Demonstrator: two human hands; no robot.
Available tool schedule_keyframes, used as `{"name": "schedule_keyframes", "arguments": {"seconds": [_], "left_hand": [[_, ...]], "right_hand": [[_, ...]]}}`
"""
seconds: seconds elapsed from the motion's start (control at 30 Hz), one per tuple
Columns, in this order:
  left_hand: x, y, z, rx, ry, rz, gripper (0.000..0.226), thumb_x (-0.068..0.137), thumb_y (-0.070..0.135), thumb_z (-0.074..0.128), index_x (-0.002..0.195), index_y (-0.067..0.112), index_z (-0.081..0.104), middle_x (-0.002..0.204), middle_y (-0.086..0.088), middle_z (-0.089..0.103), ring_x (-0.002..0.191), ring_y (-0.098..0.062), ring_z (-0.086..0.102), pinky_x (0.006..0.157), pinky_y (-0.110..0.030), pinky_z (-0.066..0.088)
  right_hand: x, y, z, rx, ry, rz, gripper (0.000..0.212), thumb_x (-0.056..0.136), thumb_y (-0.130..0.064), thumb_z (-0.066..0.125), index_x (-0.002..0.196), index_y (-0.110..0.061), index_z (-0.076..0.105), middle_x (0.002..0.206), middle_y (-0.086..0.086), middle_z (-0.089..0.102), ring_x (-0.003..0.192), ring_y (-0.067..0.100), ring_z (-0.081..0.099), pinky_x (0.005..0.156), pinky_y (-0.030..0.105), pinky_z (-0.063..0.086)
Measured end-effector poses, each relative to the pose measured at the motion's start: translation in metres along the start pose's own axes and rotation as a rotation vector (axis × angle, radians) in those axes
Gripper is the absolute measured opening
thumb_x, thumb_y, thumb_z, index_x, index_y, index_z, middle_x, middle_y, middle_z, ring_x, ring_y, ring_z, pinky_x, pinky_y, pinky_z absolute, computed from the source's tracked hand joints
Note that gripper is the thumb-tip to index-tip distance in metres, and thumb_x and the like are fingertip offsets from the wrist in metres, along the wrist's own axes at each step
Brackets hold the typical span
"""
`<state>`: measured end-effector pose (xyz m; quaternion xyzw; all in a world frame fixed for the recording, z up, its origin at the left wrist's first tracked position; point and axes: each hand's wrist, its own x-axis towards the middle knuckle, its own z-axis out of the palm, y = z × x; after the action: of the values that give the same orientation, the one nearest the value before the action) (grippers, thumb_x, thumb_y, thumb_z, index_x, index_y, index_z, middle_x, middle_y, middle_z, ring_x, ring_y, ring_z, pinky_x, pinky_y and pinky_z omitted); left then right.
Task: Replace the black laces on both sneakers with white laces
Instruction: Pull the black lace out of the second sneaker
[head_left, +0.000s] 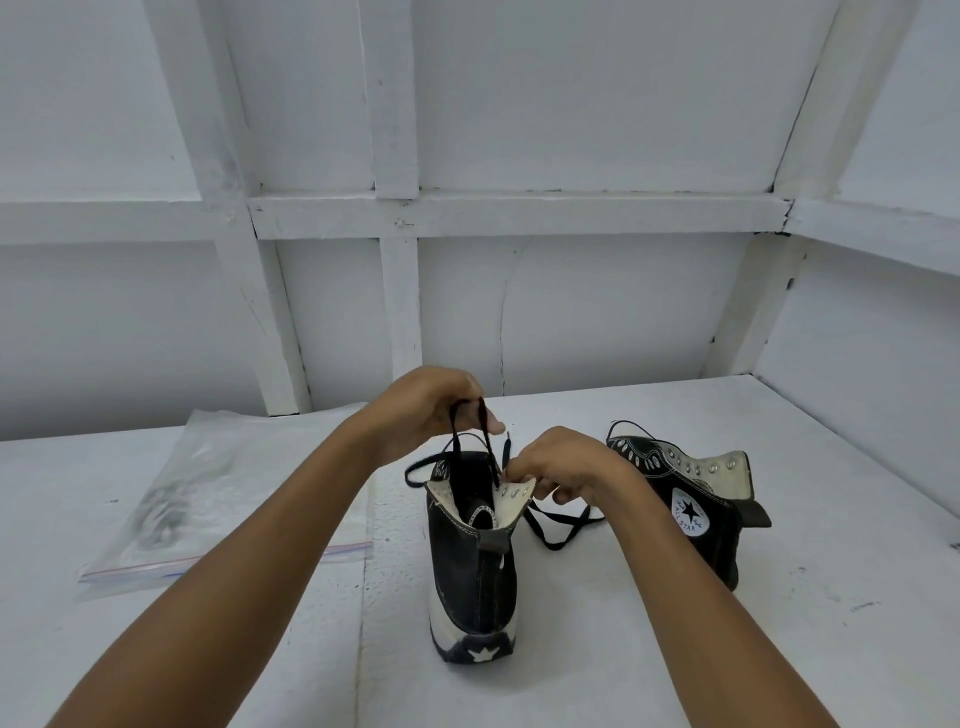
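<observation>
A black high-top sneaker stands upright on the white table, heel toward me. My left hand is raised above its collar and pinches a loop of its black lace, pulled up taut. My right hand grips the sneaker's right eyelet flap at the collar. Loose ends of the black lace trail on the table to the right. A second black sneaker with a star patch stands farther right, its flaps open and a black lace at its toe end.
A clear zip bag lies flat on the table to the left; its contents are too faint to name. White panelled walls close the table at the back and right. The table surface is white and scuffed.
</observation>
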<state>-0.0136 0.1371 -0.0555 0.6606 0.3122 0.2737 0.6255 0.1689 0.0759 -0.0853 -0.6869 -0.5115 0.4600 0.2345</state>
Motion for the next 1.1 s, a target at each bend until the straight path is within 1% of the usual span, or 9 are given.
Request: {"name": "schedule_keyframes", "arguments": {"seconds": [0.07,0.13,0.2,0.33,0.4,0.63,0.87,1.0,1.1], "left_hand": [[-0.001,0.004,-0.002,-0.139,0.017,-0.039,0.027,0.095,0.01,0.04,0.069,0.009,0.046,0.066,-0.012,0.053,0.055,-0.028,0.057,0.063,-0.036,0.053],[0.0,0.003,-0.002,-0.021,0.066,-0.076,0.025,0.095,0.015,0.047,0.07,0.012,0.044,0.062,-0.006,0.042,0.045,-0.016,0.03,0.045,-0.025,0.033],[0.003,-0.002,-0.002,0.248,0.076,-0.12,0.018,0.095,0.02,0.057,0.081,0.01,0.053,0.06,-0.002,0.045,0.045,-0.013,0.026,0.042,-0.021,0.023],[0.006,-0.016,0.007,0.944,-0.156,-0.162,0.016,0.087,0.035,0.071,0.092,0.02,0.072,0.072,0.006,0.062,0.062,-0.01,0.051,0.059,-0.026,0.041],[0.007,-0.019,0.012,1.053,-0.223,-0.154,0.016,0.086,0.036,0.073,0.089,0.02,0.075,0.074,0.007,0.064,0.067,-0.01,0.052,0.066,-0.026,0.041],[0.006,-0.013,0.009,0.718,-0.075,-0.092,0.014,0.085,0.015,0.068,0.076,0.005,0.07,0.067,0.0,0.061,0.064,-0.011,0.049,0.062,-0.025,0.039],[0.001,0.007,-0.015,0.135,0.394,0.043,0.018,0.094,0.01,0.057,0.077,0.009,0.059,0.064,-0.007,0.065,0.051,-0.016,0.051,0.057,-0.029,0.045],[0.002,0.004,-0.029,0.178,0.615,0.054,0.016,0.093,0.012,0.06,0.077,0.007,0.063,0.065,-0.007,0.066,0.052,-0.017,0.056,0.058,-0.029,0.048],[0.004,-0.009,-0.044,0.487,0.678,-0.061,0.021,0.091,0.023,0.062,0.077,0.008,0.063,0.071,-0.007,0.069,0.064,-0.021,0.06,0.06,-0.027,0.045]], "right_hand": [[0.001,0.0,0.0,0.001,0.0,-0.001,0.027,0.079,-0.009,0.068,0.055,-0.011,0.056,0.048,-0.003,0.053,0.05,0.013,0.044,0.046,0.022,0.025],[0.002,0.0,0.0,-0.001,-0.002,0.001,0.025,0.078,-0.009,0.068,0.056,-0.01,0.056,0.05,-0.002,0.054,0.05,0.013,0.044,0.045,0.022,0.025],[0.002,0.0,0.0,-0.004,-0.002,0.002,0.025,0.078,-0.009,0.068,0.056,-0.01,0.056,0.051,-0.001,0.055,0.05,0.012,0.045,0.045,0.022,0.025],[0.002,0.0,0.001,0.0,-0.003,0.002,0.026,0.076,-0.008,0.066,0.054,-0.012,0.054,0.05,-0.001,0.053,0.05,0.013,0.044,0.046,0.022,0.025],[0.003,0.0,0.001,0.002,-0.001,0.003,0.026,0.076,-0.008,0.066,0.053,-0.013,0.055,0.053,0.0,0.055,0.051,0.013,0.044,0.046,0.022,0.025],[0.001,0.003,0.0,0.023,-0.013,0.001,0.025,0.078,-0.01,0.067,0.055,-0.013,0.057,0.054,-0.001,0.056,0.05,0.012,0.045,0.046,0.021,0.026],[0.003,0.004,0.001,0.019,-0.015,-0.002,0.025,0.078,-0.011,0.066,0.055,-0.012,0.058,0.053,-0.001,0.056,0.053,0.013,0.045,0.047,0.022,0.025],[0.005,0.004,0.002,0.004,-0.011,-0.006,0.026,0.077,-0.01,0.066,0.053,-0.013,0.057,0.052,-0.002,0.056,0.054,0.014,0.045,0.047,0.022,0.025],[0.005,0.003,0.002,-0.022,-0.008,-0.004,0.028,0.078,-0.011,0.065,0.052,-0.014,0.054,0.052,-0.003,0.055,0.054,0.014,0.046,0.047,0.022,0.025]]}}
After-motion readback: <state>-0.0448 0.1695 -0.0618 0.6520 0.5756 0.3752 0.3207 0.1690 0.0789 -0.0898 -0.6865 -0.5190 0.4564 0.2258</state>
